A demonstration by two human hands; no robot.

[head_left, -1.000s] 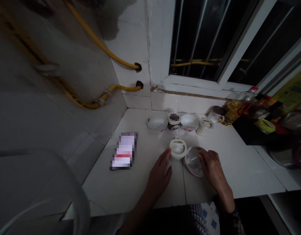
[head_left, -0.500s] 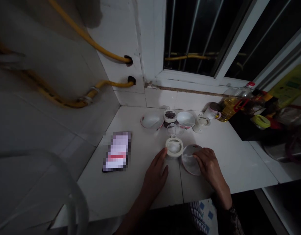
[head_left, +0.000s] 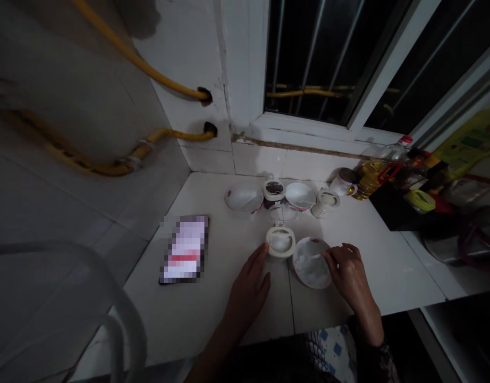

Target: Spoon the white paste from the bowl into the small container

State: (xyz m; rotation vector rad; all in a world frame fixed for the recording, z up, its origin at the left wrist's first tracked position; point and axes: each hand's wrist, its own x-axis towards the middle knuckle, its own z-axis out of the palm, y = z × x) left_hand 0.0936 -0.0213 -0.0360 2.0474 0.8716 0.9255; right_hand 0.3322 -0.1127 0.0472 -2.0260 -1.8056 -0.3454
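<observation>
Hands rest open on the worktop (head_left: 388, 282), gripping nothing: the left hand (head_left: 248, 295) touches a white plastic container (head_left: 280, 242), the right hand (head_left: 347, 272) a white bowl (head_left: 311, 264).

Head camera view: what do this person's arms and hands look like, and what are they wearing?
The left hand and right hand are bare, without gloves. A dark patterned sleeve covers the right forearm up to just short of the wrist. A blue-and-white patterned cloth shows below the counter edge.
</observation>
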